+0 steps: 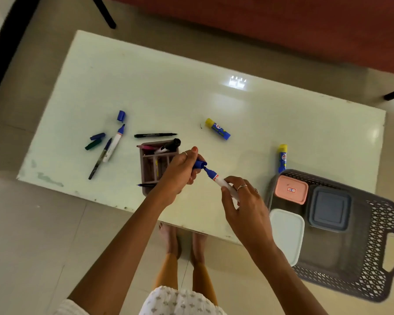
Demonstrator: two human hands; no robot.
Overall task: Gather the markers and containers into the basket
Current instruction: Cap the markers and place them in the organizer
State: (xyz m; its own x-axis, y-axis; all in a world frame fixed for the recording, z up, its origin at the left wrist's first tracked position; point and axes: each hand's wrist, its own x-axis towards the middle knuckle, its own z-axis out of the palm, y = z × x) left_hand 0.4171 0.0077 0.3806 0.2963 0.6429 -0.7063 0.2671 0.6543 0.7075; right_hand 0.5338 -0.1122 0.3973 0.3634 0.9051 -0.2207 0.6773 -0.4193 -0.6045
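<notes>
While gripped by both hands, marker (216, 178) label red, illegible.

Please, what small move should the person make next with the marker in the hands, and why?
Probably push the blue cap onto the marker tip. The left hand holds the cap right at the exposed blue tip, while the right hand grips the white barrel, so both are nearly lined up. Once capped, it can go to the basket, which already holds three containers.
</notes>
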